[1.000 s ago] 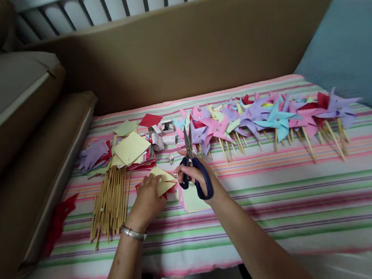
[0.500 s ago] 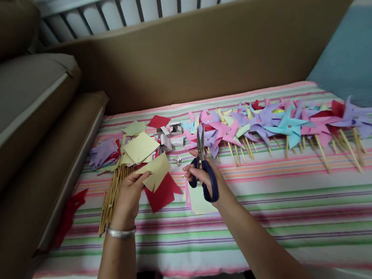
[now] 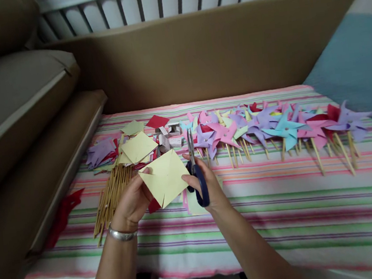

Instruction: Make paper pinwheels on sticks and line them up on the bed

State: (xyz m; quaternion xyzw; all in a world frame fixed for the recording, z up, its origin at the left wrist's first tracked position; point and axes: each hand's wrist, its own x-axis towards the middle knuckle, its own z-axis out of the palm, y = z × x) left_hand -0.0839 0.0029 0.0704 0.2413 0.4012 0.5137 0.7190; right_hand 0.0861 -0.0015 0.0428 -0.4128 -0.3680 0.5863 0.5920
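Two hands up: left hand point(image 3: 130, 200) pinches yellow paper square point(image 3: 166, 178); right hand point(image 3: 207, 183) grips scissors point(image 3: 195, 170) beside it.

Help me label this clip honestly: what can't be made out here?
Head view, red paper: mostly hidden behind the yellow square in the left hand.
Head view, scissors: handle loops partly covered by the right hand.
Head view, small boxes: too small to identify.

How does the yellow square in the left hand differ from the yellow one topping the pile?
The held yellow square is aloft, gripped by the left hand; the pile's yellow square lies flat, untouched. The held one is beside the scissors; the pile's sits apart. Both are pale yellow.
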